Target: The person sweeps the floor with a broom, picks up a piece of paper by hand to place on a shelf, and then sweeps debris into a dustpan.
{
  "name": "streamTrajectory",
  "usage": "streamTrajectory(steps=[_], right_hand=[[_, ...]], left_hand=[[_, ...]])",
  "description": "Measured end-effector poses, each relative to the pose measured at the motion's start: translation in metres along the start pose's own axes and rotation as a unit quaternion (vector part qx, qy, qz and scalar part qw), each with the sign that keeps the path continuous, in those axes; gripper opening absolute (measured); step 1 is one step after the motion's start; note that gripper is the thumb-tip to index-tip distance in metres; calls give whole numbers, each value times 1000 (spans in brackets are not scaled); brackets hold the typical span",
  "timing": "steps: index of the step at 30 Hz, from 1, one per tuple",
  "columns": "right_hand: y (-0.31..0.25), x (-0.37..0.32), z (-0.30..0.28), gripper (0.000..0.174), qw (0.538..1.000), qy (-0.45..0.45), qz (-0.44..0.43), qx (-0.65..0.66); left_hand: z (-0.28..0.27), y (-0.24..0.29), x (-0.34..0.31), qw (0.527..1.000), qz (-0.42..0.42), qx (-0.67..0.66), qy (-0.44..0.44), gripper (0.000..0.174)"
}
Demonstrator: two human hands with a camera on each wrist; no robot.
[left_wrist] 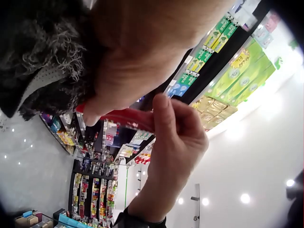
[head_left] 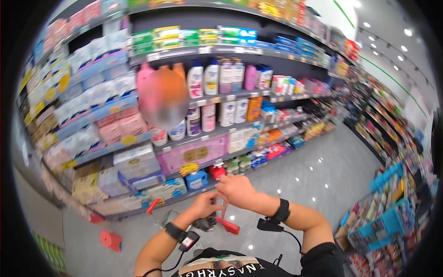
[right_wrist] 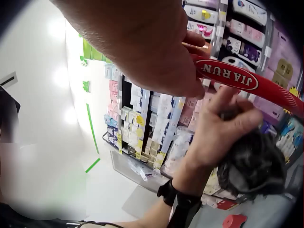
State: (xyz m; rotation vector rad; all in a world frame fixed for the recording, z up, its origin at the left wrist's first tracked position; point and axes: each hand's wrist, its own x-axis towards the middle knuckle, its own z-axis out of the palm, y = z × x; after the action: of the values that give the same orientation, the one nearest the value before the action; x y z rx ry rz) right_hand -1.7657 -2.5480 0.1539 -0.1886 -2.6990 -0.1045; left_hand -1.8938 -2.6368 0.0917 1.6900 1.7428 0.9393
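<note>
My right hand point(head_left: 236, 189) pinches a red strip-like handle point(right_wrist: 228, 76) with a white JIARUN label, held up in front of my chest. Below the hands in the head view, a red brush-like end point(head_left: 228, 225) hangs in line with this handle. My left hand point(right_wrist: 223, 126) grips a dark grey shaggy cloth point(right_wrist: 251, 164), which hangs under its thumb. One left fingertip reaches up close to the handle. In the left wrist view the shaggy cloth point(left_wrist: 52, 61) shows a dotted grey band, and the right hand point(left_wrist: 178, 130) holds the handle between thumb and fingers.
Store shelves point(head_left: 212, 99) with bottles, boxes and tissue packs stand ahead. A blue jug point(head_left: 197, 180) sits on the lowest shelf. A red stool point(head_left: 111, 241) is on the floor at left; a turquoise-edged display point(head_left: 383, 226) stands at right. The grey aisle floor point(head_left: 314, 161) runs between.
</note>
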Motion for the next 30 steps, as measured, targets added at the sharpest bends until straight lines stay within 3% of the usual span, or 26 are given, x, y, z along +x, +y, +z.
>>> streamTrajectory(steps=[4, 8, 10, 12, 14, 15, 16, 17, 19, 21, 22, 24, 28, 30], right_hand=[[41, -15, -19, 16, 992, -50, 102, -47], [95, -50, -34, 16, 967, -94, 191, -143], [125, -73, -33, 27, 941, -157, 217, -209], [144, -90, -37, 28, 880, -287, 253, -283], [148, -107, -40, 26, 828, -386, 278, -298], [143, -124, -37, 25, 826, -370, 245, -347], [155, -140, -24, 26, 781, -440, 320, -307], [135, -127, -6, 27, 752, -499, 321, -288], [133, -190, 4, 24, 739, -532, 333, -245], [113, -236, 37, 23, 723, -539, 370, -223], [99, -254, 48, 24, 708, -541, 399, -218], [68, -268, 46, 27, 648, -591, 461, -139], [5, -290, 42, 33, 592, -573, 563, -58], [-23, -298, 43, 32, 553, -546, 629, -17]], left_hand=[[7, -81, -38, 999, -36, 18, 31, 37], [2, -179, -129, 966, -227, -32, 119, 25], [-3, -212, -183, 940, -294, -78, 152, 21], [0, -231, -232, 883, -385, -173, 207, 13], [-15, -216, -257, 896, -405, -58, 172, 7], [-15, -233, -270, 893, -427, -18, 142, 7], [-13, -234, -275, 892, -424, 16, 156, 13], [-11, -257, -317, 906, -392, -8, 159, 20], [1, -287, -274, 890, -442, 85, 71, 26], [4, -306, -253, 906, -407, 73, 89, 30], [-5, -297, -232, 906, -403, 119, 57, 31], [-13, -295, -204, 894, -407, 141, 126, 35], [-36, -333, -151, 876, -436, 171, 114, 51], [-50, -364, -134, 909, -383, 137, 91, 46]])
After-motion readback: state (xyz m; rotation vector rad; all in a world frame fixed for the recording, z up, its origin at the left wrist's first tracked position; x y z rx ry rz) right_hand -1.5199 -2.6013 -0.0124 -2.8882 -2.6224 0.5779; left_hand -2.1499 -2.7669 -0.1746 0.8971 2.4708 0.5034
